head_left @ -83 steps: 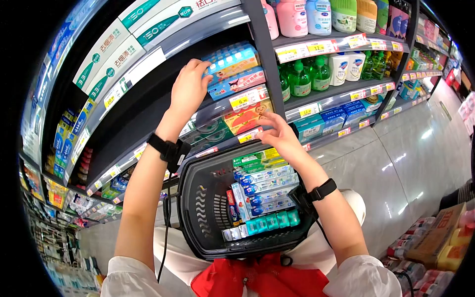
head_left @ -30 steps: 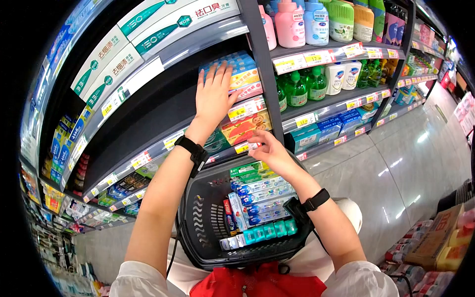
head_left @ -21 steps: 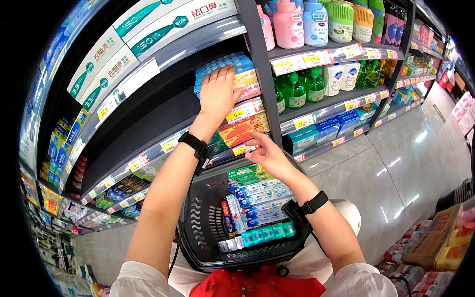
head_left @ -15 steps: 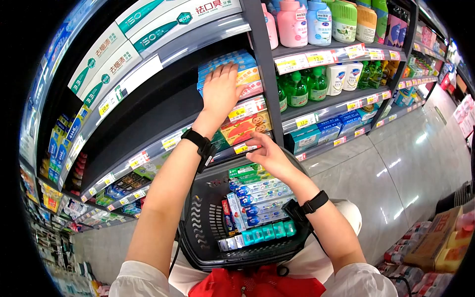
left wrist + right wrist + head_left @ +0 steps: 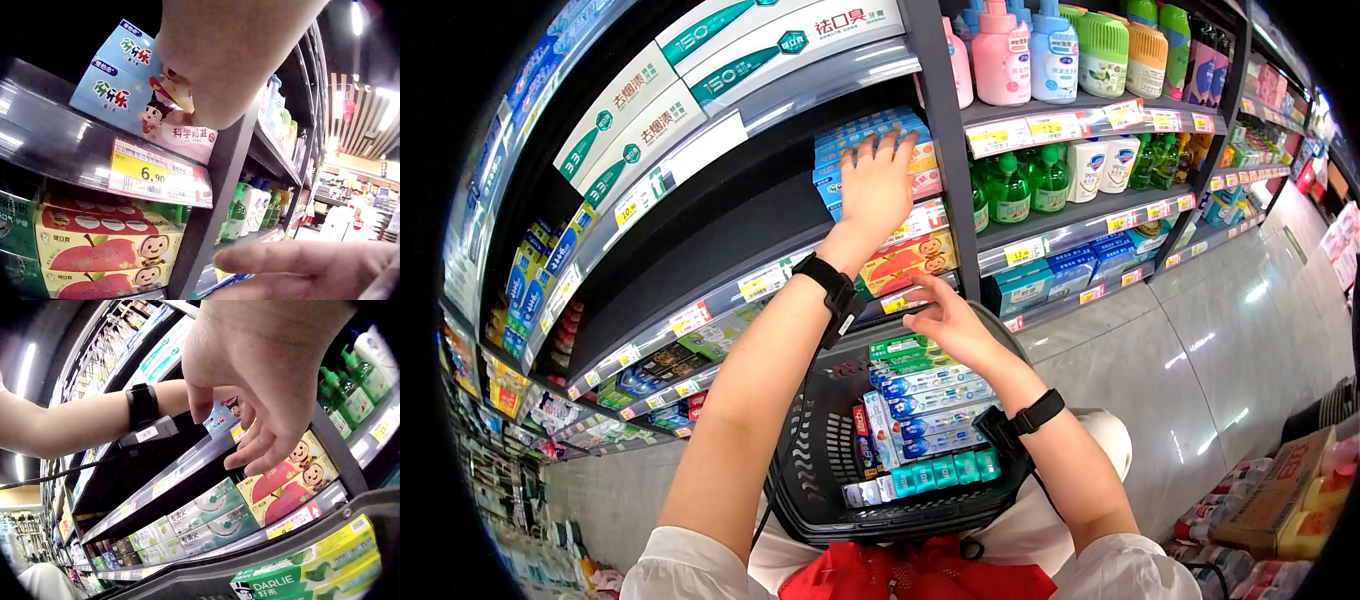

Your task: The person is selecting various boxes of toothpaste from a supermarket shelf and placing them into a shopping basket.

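My left hand (image 5: 876,190) lies with spread fingers on top of stacked blue toothpaste boxes (image 5: 828,185) at the right end of the middle shelf. In the left wrist view those boxes (image 5: 109,97) stand two high above a 6.90 price tag, and the hand hides part of them. My right hand (image 5: 952,325) hovers above the basket rim beside the apple-print boxes (image 5: 920,258), its fingers loosely bent with nothing in them. Below it, the black basket (image 5: 825,440) holds green Darlie boxes (image 5: 897,347), toothbrush packs and a row of teal boxes (image 5: 945,472).
Large white toothpaste boxes (image 5: 650,125) line the shelf above. Pump bottles (image 5: 1003,55) and green bottles (image 5: 1008,190) stand beyond the upright divider on the right. A cardboard box (image 5: 1280,490) with packs sits on the floor at the lower right.
My left hand has moved from the box edge onto the stack's top and lately a little to the right. The blue boxes now show more of their left side. My right hand has barely moved.
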The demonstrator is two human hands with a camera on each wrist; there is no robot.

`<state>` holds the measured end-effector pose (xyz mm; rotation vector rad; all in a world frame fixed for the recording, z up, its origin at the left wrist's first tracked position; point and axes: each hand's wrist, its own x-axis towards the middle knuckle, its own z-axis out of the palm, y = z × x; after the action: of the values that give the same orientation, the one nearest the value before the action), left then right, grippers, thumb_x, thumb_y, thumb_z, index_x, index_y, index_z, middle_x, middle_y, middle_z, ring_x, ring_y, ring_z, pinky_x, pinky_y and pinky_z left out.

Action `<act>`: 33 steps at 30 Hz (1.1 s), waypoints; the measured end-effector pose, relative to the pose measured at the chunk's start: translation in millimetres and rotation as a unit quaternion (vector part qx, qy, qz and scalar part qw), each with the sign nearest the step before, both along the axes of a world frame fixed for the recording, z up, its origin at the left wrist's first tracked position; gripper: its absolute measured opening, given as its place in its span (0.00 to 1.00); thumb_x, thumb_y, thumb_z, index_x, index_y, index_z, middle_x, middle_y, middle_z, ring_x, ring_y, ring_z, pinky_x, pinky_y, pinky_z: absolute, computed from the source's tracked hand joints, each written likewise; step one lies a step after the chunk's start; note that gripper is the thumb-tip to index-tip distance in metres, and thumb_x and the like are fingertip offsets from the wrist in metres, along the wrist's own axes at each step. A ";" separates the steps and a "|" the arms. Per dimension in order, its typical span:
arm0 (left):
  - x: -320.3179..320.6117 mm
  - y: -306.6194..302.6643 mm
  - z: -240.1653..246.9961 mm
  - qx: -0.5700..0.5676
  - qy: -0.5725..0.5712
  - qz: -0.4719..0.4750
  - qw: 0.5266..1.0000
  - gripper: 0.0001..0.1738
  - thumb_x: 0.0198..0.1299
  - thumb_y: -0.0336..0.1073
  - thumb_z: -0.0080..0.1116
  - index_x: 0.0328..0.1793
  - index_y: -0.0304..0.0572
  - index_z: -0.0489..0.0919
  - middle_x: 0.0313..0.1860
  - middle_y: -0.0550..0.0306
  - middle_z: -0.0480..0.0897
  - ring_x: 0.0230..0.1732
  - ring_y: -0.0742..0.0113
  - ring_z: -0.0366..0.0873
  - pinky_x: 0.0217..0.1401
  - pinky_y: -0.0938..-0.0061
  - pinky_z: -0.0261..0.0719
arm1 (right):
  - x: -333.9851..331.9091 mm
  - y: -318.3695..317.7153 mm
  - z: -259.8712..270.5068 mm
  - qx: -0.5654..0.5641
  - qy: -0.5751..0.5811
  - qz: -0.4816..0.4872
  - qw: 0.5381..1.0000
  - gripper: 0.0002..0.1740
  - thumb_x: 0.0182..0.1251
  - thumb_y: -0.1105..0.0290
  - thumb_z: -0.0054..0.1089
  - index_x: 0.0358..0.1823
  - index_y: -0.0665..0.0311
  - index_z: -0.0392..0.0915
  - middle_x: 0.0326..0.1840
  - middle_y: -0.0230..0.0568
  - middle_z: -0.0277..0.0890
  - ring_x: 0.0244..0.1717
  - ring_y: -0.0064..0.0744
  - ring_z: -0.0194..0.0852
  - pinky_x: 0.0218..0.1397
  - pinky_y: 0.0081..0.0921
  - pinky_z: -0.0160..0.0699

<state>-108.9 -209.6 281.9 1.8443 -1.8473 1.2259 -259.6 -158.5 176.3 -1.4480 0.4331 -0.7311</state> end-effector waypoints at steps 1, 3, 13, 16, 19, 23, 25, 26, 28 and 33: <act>-0.1 -0.3 -0.4 0.000 0.000 0.000 1.000 0.31 0.47 0.40 0.59 0.61 0.52 0.65 0.57 0.58 0.69 0.58 0.59 0.65 0.58 0.60 0.62 | -0.2 0.2 0.3 0.001 -0.002 -0.003 1.000 0.34 0.53 0.73 0.60 0.60 0.71 0.55 0.50 0.45 0.69 0.39 0.28 0.74 0.43 0.22 0.72; -0.6 -1.2 -1.0 -0.009 0.019 -0.017 1.000 0.32 0.46 0.39 0.59 0.61 0.51 0.65 0.57 0.58 0.69 0.58 0.59 0.65 0.58 0.60 0.61 | -0.7 0.1 0.2 0.001 -0.005 -0.004 1.000 0.34 0.53 0.72 0.60 0.60 0.71 0.56 0.50 0.45 0.69 0.38 0.28 0.74 0.43 0.22 0.72; -0.1 -1.2 0.2 0.002 0.037 -0.018 0.999 0.31 0.45 0.38 0.60 0.59 0.50 0.66 0.57 0.58 0.70 0.58 0.58 0.65 0.59 0.59 0.61 | 4.7 -0.6 -5.2 -0.021 0.015 -0.009 1.000 0.35 0.52 0.70 0.60 0.60 0.70 0.56 0.50 0.45 0.70 0.39 0.29 0.73 0.44 0.24 0.72; -0.8 3.9 4.2 0.011 0.033 -0.031 0.999 0.31 0.46 0.37 0.59 0.59 0.46 0.65 0.58 0.55 0.68 0.58 0.56 0.64 0.59 0.60 0.61 | 5.9 -0.8 -6.0 -0.023 0.009 -0.013 1.000 0.34 0.52 0.70 0.60 0.60 0.71 0.56 0.48 0.46 0.70 0.39 0.29 0.73 0.44 0.24 0.72; -8.7 28.8 7.1 0.006 0.076 -0.115 0.990 0.32 0.46 0.35 0.59 0.60 0.41 0.64 0.61 0.50 0.65 0.61 0.52 0.62 0.61 0.60 0.60 | -0.2 -2.1 -0.2 -0.043 0.036 -0.045 0.997 0.33 0.52 0.69 0.60 0.58 0.72 0.59 0.48 0.48 0.71 0.39 0.32 0.74 0.44 0.26 0.72; -17.6 107.7 -23.4 0.143 0.145 -0.170 0.964 0.31 0.47 0.33 0.58 0.60 0.38 0.63 0.64 0.47 0.60 0.65 0.48 0.56 0.65 0.59 0.55 | -9.7 -12.0 -9.7 -0.069 0.125 -0.163 0.976 0.25 0.50 0.68 0.59 0.49 0.74 0.68 0.43 0.55 0.75 0.42 0.44 0.76 0.47 0.31 0.72; -11.4 150.9 -52.9 0.247 0.155 -0.142 0.946 0.31 0.47 0.35 0.58 0.60 0.39 0.64 0.65 0.48 0.59 0.65 0.50 0.56 0.67 0.60 0.54 | -13.5 -18.2 -16.7 -0.077 0.125 -0.222 0.964 0.22 0.49 0.68 0.59 0.44 0.75 0.72 0.41 0.57 0.75 0.44 0.46 0.75 0.48 0.32 0.72; -3.3 170.7 -69.7 0.290 0.176 -0.123 0.933 0.30 0.48 0.35 0.59 0.59 0.40 0.65 0.66 0.48 0.58 0.66 0.50 0.54 0.67 0.60 0.54 | -11.6 -29.3 -32.5 -0.076 0.116 -0.226 0.964 0.21 0.48 0.68 0.58 0.43 0.76 0.73 0.41 0.58 0.75 0.44 0.47 0.75 0.49 0.32 0.72; 23.5 207.9 -108.7 0.370 0.210 -0.069 0.902 0.30 0.49 0.38 0.59 0.60 0.42 0.65 0.67 0.48 0.56 0.67 0.49 0.52 0.67 0.58 0.52 | -14.1 -38.0 -42.1 -0.102 0.131 -0.254 0.953 0.23 0.47 0.66 0.58 0.43 0.76 0.73 0.41 0.58 0.75 0.45 0.49 0.74 0.50 0.33 0.71; 68.0 275.3 -161.2 0.564 0.248 0.064 0.785 0.32 0.54 0.51 0.56 0.62 0.46 0.66 0.69 0.45 0.52 0.70 0.48 0.47 0.67 0.49 0.47 | -38.8 -31.6 -43.9 -0.054 0.312 -0.199 0.927 0.29 0.55 0.66 0.56 0.56 0.75 0.63 0.51 0.52 0.70 0.53 0.36 0.67 0.56 0.26 0.63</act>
<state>-40.8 65.7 120.8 2.4497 -2.2709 -0.6053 -298.4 -190.1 132.4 -1.7088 1.2224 -0.5999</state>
